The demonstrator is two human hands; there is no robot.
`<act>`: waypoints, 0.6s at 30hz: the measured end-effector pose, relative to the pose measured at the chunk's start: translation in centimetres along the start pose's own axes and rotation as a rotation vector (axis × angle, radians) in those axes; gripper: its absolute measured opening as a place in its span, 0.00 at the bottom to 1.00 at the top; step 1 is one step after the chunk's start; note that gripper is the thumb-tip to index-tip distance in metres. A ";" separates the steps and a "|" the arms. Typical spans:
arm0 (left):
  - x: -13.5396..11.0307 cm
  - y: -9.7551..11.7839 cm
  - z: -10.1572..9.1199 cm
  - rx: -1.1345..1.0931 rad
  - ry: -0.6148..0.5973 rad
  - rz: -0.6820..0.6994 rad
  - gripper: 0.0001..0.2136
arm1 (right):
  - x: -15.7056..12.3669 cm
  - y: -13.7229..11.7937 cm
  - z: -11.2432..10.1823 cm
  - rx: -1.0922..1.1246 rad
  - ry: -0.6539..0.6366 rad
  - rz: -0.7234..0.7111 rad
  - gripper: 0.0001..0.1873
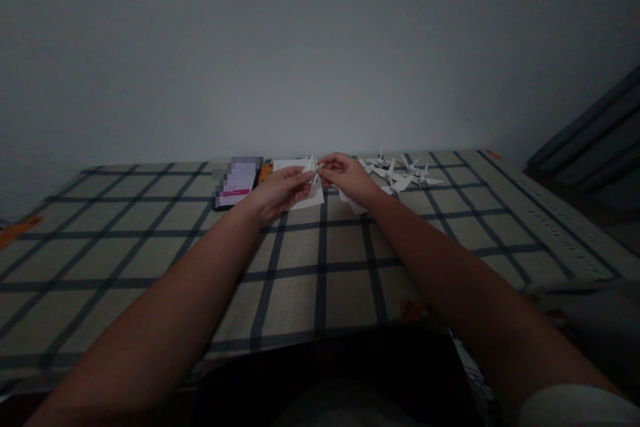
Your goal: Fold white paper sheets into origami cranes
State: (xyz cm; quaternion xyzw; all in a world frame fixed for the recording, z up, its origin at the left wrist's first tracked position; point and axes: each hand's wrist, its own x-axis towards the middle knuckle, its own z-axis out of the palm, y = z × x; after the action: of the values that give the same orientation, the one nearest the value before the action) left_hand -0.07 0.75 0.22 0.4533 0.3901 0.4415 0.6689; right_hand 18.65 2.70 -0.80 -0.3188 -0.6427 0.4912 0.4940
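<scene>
Folded paper (311, 165) sits at our twelve o'clock above the bench (295, 293); our left hand (281, 191) and right hand (349, 175) both pinch it, fingertips nearly together; paper cranes (400, 182) lie at its three o'clock.

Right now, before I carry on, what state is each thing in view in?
Left hand: fingers closed on folded paper
Right hand: fingertips closed on the same piece
Folded paper: held between both hands, partly hidden
White sheet: lying flat beneath the hands
Paper figures: folded, pointed, grouped together
Touchscreen device: screen lit, partly pixelated
Checked cloth: spread out
</scene>
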 end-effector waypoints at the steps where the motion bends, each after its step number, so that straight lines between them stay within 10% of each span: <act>1: -0.1 0.2 0.1 0.005 -0.001 -0.008 0.03 | 0.0 0.0 -0.2 -0.026 -0.006 -0.020 0.08; 18: -1.1 0.4 0.6 0.045 0.009 -0.036 0.05 | -0.5 -0.3 -0.8 -0.381 -0.086 -0.247 0.08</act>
State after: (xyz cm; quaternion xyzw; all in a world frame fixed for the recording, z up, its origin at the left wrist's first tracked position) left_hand 0.00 -0.36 0.92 0.4590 0.4112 0.4225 0.6646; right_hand 19.64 2.40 -0.68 -0.3041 -0.7784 0.3099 0.4534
